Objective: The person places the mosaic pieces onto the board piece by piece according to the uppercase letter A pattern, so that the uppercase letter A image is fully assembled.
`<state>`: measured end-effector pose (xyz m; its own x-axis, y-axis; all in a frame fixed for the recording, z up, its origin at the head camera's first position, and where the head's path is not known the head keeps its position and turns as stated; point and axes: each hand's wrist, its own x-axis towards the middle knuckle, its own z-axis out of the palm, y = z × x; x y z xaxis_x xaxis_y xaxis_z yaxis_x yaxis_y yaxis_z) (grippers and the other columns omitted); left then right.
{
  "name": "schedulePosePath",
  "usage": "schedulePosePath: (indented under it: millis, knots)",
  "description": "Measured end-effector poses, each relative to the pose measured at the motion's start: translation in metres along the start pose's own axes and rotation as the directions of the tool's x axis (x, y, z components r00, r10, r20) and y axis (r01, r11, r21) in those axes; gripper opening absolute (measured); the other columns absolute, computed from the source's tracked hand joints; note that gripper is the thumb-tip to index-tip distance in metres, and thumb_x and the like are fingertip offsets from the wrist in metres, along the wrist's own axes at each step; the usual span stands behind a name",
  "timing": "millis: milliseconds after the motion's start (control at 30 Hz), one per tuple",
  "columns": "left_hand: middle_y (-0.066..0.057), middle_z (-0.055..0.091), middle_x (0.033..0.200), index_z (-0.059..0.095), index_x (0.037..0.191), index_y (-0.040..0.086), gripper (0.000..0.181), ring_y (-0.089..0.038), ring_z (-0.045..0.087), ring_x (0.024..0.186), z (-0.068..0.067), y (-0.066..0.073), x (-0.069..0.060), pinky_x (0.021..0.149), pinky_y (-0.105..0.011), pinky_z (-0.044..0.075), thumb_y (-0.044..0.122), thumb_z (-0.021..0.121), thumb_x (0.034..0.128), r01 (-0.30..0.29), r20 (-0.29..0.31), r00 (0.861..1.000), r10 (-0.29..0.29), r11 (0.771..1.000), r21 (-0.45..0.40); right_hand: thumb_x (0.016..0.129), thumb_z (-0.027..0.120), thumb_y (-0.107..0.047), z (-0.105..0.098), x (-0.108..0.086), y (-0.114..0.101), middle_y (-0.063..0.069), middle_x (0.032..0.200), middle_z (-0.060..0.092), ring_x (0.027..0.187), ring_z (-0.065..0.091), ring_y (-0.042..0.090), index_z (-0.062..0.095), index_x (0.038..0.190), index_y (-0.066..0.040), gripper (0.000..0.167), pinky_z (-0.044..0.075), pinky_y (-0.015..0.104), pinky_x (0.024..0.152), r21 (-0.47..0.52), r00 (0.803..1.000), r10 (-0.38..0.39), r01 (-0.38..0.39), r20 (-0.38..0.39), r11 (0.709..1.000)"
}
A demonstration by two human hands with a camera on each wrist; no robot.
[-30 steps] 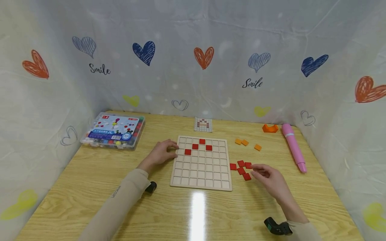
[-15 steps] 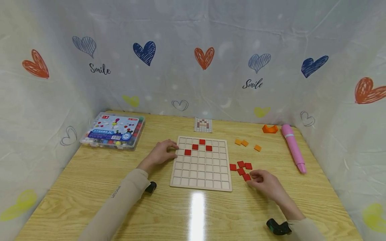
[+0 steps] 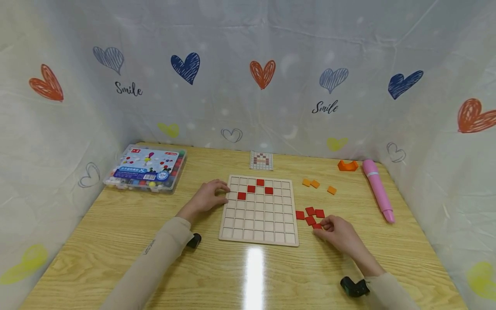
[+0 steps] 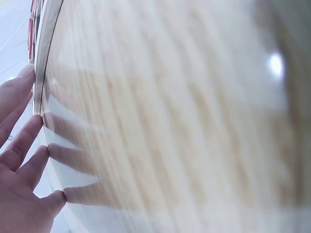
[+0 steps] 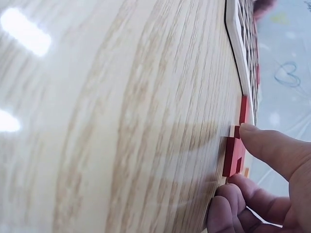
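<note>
A square wooden grid board [image 3: 258, 210] lies on the table with several red tiles set in its upper cells. At its left edge my left hand [image 3: 207, 196] rests, fingers spread and fingertips touching the edge and tabletop. Right of the board, several loose red tiles [image 3: 310, 220] lie in a cluster. My right hand [image 3: 339, 234] is at the nearest of these, its thumb and index finger pinching the red tile [image 5: 233, 156] by opposite sides, still at table level. In the head view the fingers partly cover that tile.
Orange tiles [image 3: 315, 184] lie behind the red ones. A small card with a grid pattern [image 3: 261, 160] lies behind the board. At the back left is a clear plastic box [image 3: 145, 168]; at the right lie an orange curved piece [image 3: 347, 165] and a pink pen-like stick [image 3: 378, 191].
My right hand has moved slightly left and toward me, from the far-right red tile to the nearest one, and its thumb and finger have closed on it. The left hand stays put.
</note>
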<state>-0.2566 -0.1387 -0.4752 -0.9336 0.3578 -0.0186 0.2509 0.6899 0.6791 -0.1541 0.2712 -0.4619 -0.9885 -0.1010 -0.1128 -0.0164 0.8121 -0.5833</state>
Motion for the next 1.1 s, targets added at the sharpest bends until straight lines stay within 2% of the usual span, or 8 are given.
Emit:
schedulePosePath:
  millis: [267, 567, 733, 833, 967, 1100]
  knots:
    - [-0.014, 0.054, 0.137, 0.068, 0.116, 0.006, 0.030, -0.035, 0.041, 0.135, -0.001, 0.002, -0.001, 0.115, -0.062, 0.007, 0.015, 0.074, 0.0881, 0.010, 0.009, 1.000, -0.010, 1.000, 0.004, 0.084, 0.078, -0.022, 0.003, 0.002, 0.002, 0.006, 0.088, 0.065, 0.077, 0.060, 0.017, 0.064, 0.098, 0.004, 0.032, 0.052, 0.034, 0.070, -0.031, 0.999, -0.033, 0.032, -0.037, 0.999]
    - [-0.014, 0.054, 0.136, 0.068, 0.116, 0.006, 0.030, -0.035, 0.041, 0.135, -0.002, 0.003, -0.001, 0.115, -0.062, 0.008, 0.015, 0.074, 0.0881, 0.009, 0.013, 1.000, -0.009, 1.000, 0.009, 0.084, 0.076, -0.011, 0.003, -0.001, 0.003, 0.010, 0.095, 0.065, 0.079, 0.063, 0.017, 0.068, 0.106, 0.005, 0.028, 0.054, 0.034, 0.070, -0.025, 0.994, -0.097, 0.096, -0.048, 0.995]
    - [-0.015, 0.054, 0.137, 0.068, 0.117, 0.006, 0.030, -0.035, 0.040, 0.136, -0.002, 0.003, -0.001, 0.116, -0.061, 0.008, 0.015, 0.073, 0.0884, 0.014, 0.014, 1.000, -0.014, 1.000, 0.003, 0.085, 0.075, -0.008, 0.000, -0.002, 0.003, 0.010, 0.095, 0.066, 0.078, 0.062, 0.016, 0.069, 0.107, 0.005, 0.026, 0.054, 0.033, 0.070, -0.057, 0.988, -0.144, 0.142, -0.049, 0.988]
    - [-0.015, 0.054, 0.137, 0.068, 0.117, 0.006, 0.030, -0.036, 0.041, 0.135, -0.002, 0.003, -0.001, 0.116, -0.062, 0.008, 0.014, 0.073, 0.0883, 0.012, 0.013, 1.000, -0.012, 1.000, 0.001, 0.086, 0.074, -0.009, -0.003, -0.003, 0.001, 0.012, 0.097, 0.066, 0.081, 0.063, 0.019, 0.070, 0.108, 0.004, 0.026, 0.054, 0.038, 0.072, -0.068, 0.987, -0.152, 0.149, -0.046, 0.987]
    - [-0.014, 0.054, 0.137, 0.068, 0.117, 0.006, 0.030, -0.035, 0.041, 0.135, -0.002, 0.003, -0.001, 0.116, -0.061, 0.008, 0.015, 0.073, 0.0884, 0.012, 0.013, 1.000, -0.012, 1.000, 0.004, 0.087, 0.073, -0.008, -0.007, -0.003, -0.004, 0.016, 0.102, 0.064, 0.086, 0.067, 0.026, 0.069, 0.110, 0.005, 0.027, 0.056, 0.043, 0.076, -0.039, 0.984, -0.164, 0.161, -0.070, 0.986]
    - [-0.014, 0.054, 0.136, 0.068, 0.117, 0.006, 0.030, -0.035, 0.041, 0.135, -0.002, 0.002, -0.001, 0.116, -0.061, 0.009, 0.015, 0.073, 0.0883, 0.008, 0.014, 1.000, -0.008, 1.000, 0.010, 0.087, 0.073, -0.008, -0.009, 0.001, -0.011, 0.017, 0.104, 0.063, 0.089, 0.068, 0.027, 0.069, 0.112, 0.004, 0.028, 0.057, 0.043, 0.077, -0.010, 0.975, -0.191, 0.191, -0.113, 0.982]
